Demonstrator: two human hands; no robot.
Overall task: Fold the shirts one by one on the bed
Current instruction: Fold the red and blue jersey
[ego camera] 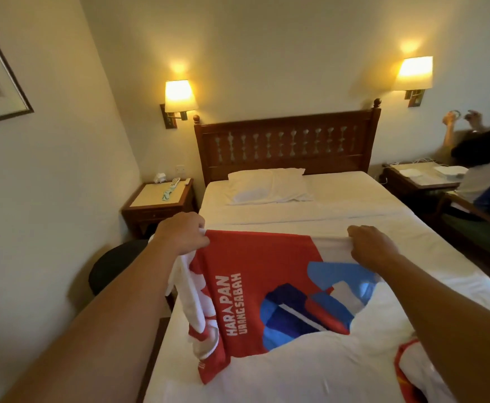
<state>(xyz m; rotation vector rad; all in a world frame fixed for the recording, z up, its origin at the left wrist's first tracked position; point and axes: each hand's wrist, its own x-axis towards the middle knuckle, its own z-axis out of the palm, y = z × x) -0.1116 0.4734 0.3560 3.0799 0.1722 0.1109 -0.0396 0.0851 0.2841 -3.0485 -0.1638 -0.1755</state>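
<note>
As both hands pinch its far edge, a red and white shirt [255,286] lies spread on the bed [339,205]; left hand [184,235] and right hand [368,245] grip soft, light cloth, best held at corners

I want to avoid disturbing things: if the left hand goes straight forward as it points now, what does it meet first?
Probably bare bed sheet, then the pillow near the headboard. The left hand holds the shirt edge; depth is uncertain.

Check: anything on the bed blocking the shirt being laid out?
Nothing visible. Both the left hand and right hand already grip the red shirt; the sheet beyond is bare up to the pillow.
</note>
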